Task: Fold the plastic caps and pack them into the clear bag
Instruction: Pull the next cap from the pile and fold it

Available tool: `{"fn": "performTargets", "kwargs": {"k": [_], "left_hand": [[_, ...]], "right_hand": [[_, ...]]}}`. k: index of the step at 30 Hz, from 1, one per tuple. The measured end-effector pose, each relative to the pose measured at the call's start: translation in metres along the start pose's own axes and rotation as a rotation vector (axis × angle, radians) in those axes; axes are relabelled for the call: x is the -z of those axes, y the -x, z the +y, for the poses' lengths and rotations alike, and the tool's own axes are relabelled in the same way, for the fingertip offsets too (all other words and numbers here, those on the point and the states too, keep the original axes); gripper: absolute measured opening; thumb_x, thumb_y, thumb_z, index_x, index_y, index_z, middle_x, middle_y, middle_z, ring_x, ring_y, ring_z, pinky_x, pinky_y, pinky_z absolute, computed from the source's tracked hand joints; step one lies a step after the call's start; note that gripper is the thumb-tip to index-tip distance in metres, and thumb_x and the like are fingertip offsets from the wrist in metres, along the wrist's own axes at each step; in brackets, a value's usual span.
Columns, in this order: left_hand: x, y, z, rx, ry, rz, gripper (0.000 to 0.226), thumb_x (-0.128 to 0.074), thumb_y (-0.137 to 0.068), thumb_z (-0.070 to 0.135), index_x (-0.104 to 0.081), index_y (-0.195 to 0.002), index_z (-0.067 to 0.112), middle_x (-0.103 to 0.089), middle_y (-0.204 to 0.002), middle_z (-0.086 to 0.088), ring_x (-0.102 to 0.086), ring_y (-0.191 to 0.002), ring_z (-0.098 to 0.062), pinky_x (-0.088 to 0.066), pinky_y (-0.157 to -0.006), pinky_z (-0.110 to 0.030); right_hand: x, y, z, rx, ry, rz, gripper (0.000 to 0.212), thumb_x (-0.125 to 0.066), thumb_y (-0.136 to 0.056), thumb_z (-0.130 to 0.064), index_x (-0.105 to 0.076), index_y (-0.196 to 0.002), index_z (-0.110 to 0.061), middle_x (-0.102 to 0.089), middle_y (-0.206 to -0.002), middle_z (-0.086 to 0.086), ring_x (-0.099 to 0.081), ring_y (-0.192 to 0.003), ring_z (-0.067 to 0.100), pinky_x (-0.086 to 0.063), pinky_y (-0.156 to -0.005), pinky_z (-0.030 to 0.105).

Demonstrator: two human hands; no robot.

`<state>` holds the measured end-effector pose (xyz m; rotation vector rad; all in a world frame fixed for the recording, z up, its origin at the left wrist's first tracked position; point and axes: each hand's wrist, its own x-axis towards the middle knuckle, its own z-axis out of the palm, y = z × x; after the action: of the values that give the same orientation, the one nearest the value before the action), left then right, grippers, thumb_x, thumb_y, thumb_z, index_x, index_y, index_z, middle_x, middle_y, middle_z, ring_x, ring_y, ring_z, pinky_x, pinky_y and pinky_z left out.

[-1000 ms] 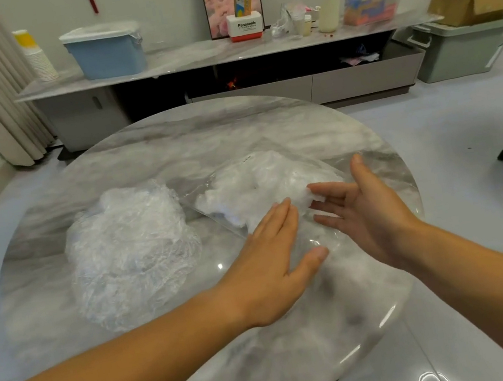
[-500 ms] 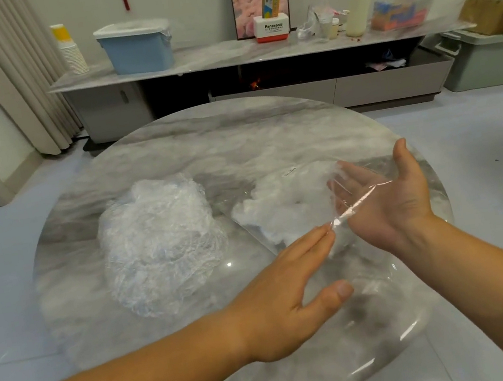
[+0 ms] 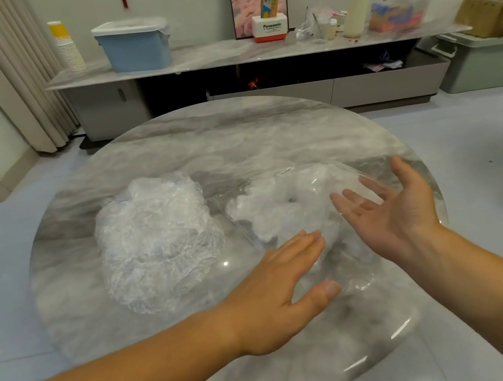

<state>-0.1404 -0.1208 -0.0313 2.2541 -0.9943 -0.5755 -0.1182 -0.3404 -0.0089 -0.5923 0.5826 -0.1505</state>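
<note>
A heap of loose crinkled plastic caps (image 3: pixel 156 241) lies on the left half of the round marble table (image 3: pixel 235 140). To its right lies the clear bag (image 3: pixel 282 208) with white folded caps inside. My left hand (image 3: pixel 280 294) is palm down, fingers together and thumb apart, resting on the bag's near end. My right hand (image 3: pixel 392 214) is palm up with spread fingers at the bag's right side. Clear film covers its fingertips; I cannot tell whether they are inside the bag or under it. Neither hand grips anything.
Behind the table runs a long low sideboard (image 3: pixel 222 55) carrying a blue lidded bin (image 3: pixel 135 47), stacked paper cups (image 3: pixel 66 48) and boxes. A grey crate (image 3: pixel 486 61) stands on the floor at the right. Curtains hang at the left.
My right hand has turned palm up and moved right along the bag, lifting its film. My left hand slid a little toward me and stays on the bag's near end.
</note>
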Motion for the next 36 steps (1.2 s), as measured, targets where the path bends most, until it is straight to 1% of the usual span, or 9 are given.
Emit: {"fn": "performTargets", "kwargs": {"k": [9,15,19,22,24,27,30,33,36], "left_hand": [[-0.005,-0.012,-0.013,0.017,-0.061,-0.016,0.075,-0.016,-0.090,0.077,-0.008,-0.157,0.046,0.005,-0.164,0.025,0.020,-0.144,0.013,0.015,-0.123,-0.044],[-0.001,-0.035,-0.020,0.089,-0.089,0.028,0.082,-0.018,-0.087,0.081,-0.009,-0.158,0.042,0.004,-0.166,0.020,0.020,-0.148,0.004,0.012,-0.122,-0.053],[0.007,-0.038,-0.021,0.018,-0.020,0.053,0.054,-0.037,-0.098,0.065,-0.033,-0.150,0.050,0.006,-0.167,0.017,0.025,-0.147,0.002,0.011,-0.122,-0.055],[0.016,-0.028,-0.026,-0.028,0.048,0.140,0.043,-0.045,-0.099,0.058,-0.050,-0.141,0.048,0.003,-0.167,0.018,0.021,-0.147,0.005,0.001,-0.125,-0.052],[0.024,-0.015,-0.036,0.030,-0.015,0.186,0.050,-0.040,-0.099,0.060,-0.043,-0.146,0.044,-0.001,-0.167,0.016,0.016,-0.149,0.004,-0.003,-0.126,-0.048],[0.037,0.010,-0.061,0.198,-0.227,0.205,0.061,-0.032,-0.099,0.062,-0.028,-0.155,0.038,-0.003,-0.168,0.009,0.011,-0.152,-0.003,0.005,-0.126,-0.042],[0.045,0.033,-0.081,0.349,-0.325,0.237,0.061,-0.030,-0.102,0.059,-0.030,-0.155,0.031,-0.004,-0.168,0.001,0.009,-0.154,-0.012,0.006,-0.125,-0.038],[0.048,0.055,-0.097,0.454,-0.377,0.274,0.057,-0.031,-0.102,0.058,-0.041,-0.151,0.028,-0.012,-0.168,-0.003,-0.001,-0.155,-0.019,-0.003,-0.126,-0.037],[0.046,0.078,-0.109,0.467,-0.451,0.264,0.058,-0.028,-0.101,0.060,-0.050,-0.144,0.028,-0.020,-0.165,-0.006,-0.012,-0.153,-0.023,-0.009,-0.123,-0.035]], "right_hand": [[0.015,0.038,-0.008,0.106,0.245,0.011,0.047,-0.055,-0.102,-0.038,-0.050,-0.129,0.000,-0.064,-0.123,0.025,-0.068,-0.111,0.041,-0.051,-0.104,0.048],[0.006,0.042,-0.002,0.261,0.414,0.020,0.025,-0.054,-0.104,-0.028,-0.057,-0.105,-0.003,-0.069,-0.107,0.020,-0.075,-0.096,0.033,-0.059,-0.087,0.041],[0.000,0.038,0.005,0.316,0.616,-0.041,0.024,-0.051,-0.104,-0.025,-0.063,-0.102,-0.004,-0.071,-0.102,0.018,-0.075,-0.096,0.030,-0.060,-0.087,0.041],[-0.003,0.038,0.014,0.422,0.807,-0.154,0.024,-0.050,-0.105,-0.023,-0.067,-0.101,-0.006,-0.075,-0.102,0.014,-0.074,-0.098,0.026,-0.059,-0.091,0.041],[-0.006,0.040,0.025,0.482,0.939,-0.266,0.022,-0.052,-0.105,-0.023,-0.070,-0.100,-0.011,-0.076,-0.101,0.006,-0.073,-0.099,0.020,-0.058,-0.091,0.037],[-0.009,0.044,0.046,0.562,1.259,-0.459,0.019,-0.056,-0.100,-0.036,-0.071,-0.107,-0.026,-0.073,-0.105,-0.012,-0.067,-0.102,0.004,-0.052,-0.090,0.022],[-0.013,0.047,0.069,0.589,1.644,-0.630,0.043,-0.053,-0.094,-0.057,-0.062,-0.129,-0.036,-0.060,-0.128,-0.025,-0.053,-0.117,-0.008,-0.042,-0.098,0.012],[-0.021,0.052,0.094,0.634,1.968,-0.795,0.054,-0.047,-0.097,-0.061,-0.052,-0.143,-0.034,-0.048,-0.148,-0.018,-0.038,-0.135,-0.004,-0.028,-0.105,0.008],[-0.027,0.058,0.120,0.626,2.218,-0.870,0.058,-0.039,-0.100,-0.061,-0.047,-0.148,-0.028,-0.039,-0.158,-0.004,-0.028,-0.147,0.013,-0.022,-0.120,0.025]]}}
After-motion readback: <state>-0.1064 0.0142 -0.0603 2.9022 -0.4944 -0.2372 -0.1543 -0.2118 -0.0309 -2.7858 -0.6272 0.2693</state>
